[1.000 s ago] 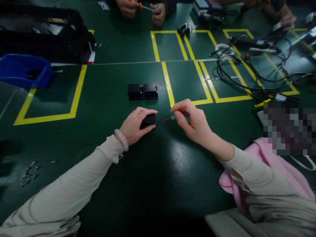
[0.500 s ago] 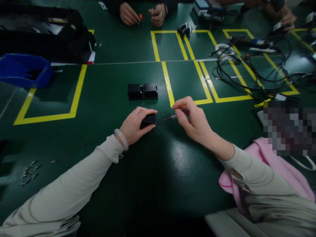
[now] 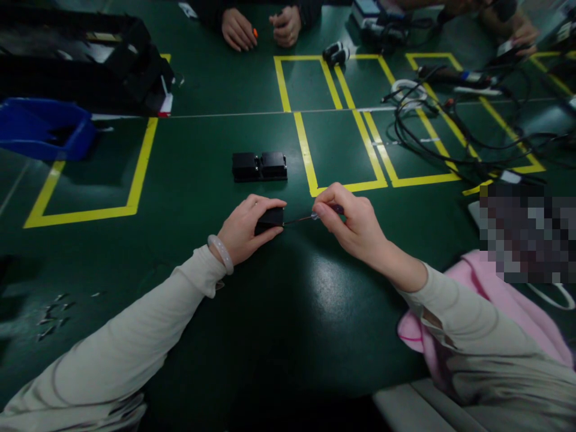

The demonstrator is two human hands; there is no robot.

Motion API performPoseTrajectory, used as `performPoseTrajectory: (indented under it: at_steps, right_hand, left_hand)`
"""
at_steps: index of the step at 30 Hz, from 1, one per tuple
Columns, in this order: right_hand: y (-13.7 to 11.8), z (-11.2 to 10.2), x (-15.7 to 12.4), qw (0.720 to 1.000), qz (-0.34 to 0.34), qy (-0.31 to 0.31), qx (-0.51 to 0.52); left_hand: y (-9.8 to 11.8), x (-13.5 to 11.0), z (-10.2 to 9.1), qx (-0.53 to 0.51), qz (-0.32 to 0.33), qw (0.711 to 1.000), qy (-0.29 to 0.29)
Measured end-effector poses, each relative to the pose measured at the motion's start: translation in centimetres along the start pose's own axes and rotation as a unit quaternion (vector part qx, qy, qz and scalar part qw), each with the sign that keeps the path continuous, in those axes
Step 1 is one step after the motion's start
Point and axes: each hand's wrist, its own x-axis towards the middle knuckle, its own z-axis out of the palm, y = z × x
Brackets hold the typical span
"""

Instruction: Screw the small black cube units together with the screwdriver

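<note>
My left hand (image 3: pixel 246 227) is closed around a small black box (image 3: pixel 270 218) that rests on the green table (image 3: pixel 189 180). My right hand (image 3: pixel 351 225) pinches a thin screwdriver (image 3: pixel 315 216) with a dark purple handle. Its metal shaft lies nearly flat and its tip meets the right side of the box. A pale bangle sits on my left wrist. Two more small black boxes (image 3: pixel 260 165) lie side by side a little farther away, untouched.
A blue bin (image 3: pixel 42 127) and a black case (image 3: pixel 85 63) stand at the far left. Tangled black cables (image 3: pixel 450 132) cover the far right. Another person's hands (image 3: pixel 261 25) work at the far edge. Small screws (image 3: pixel 51 315) lie near left. Pink cloth (image 3: pixel 490 312) lies right.
My right hand's fingers have shifted on the screwdriver handle, dropping slightly and curling closer. The far person's hands lowered their orange-handled tool. My left hand and the box stayed still.
</note>
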Motion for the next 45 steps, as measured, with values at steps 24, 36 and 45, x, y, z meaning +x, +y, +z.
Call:
performPoseTrajectory:
  at_steps: [24, 36, 45]
  right_hand:
    - [0.32, 0.2, -0.06, 1.0, 0.02, 0.008, -0.002]
    - [0.22, 0.24, -0.2, 0.999, 0.024, 0.016, -0.014]
    - [0.26, 0.37, -0.29, 0.999, 0.016, 0.029, -0.021]
  left_hand:
    - [0.0, 0.06, -0.1, 0.019, 0.005, 1.0, 0.006]
    - [-0.06, -0.02, -0.11, 0.02, 0.007, 1.0, 0.007]
    - [-0.11, 0.01, -0.04, 0.015, 0.014, 1.0, 0.012]
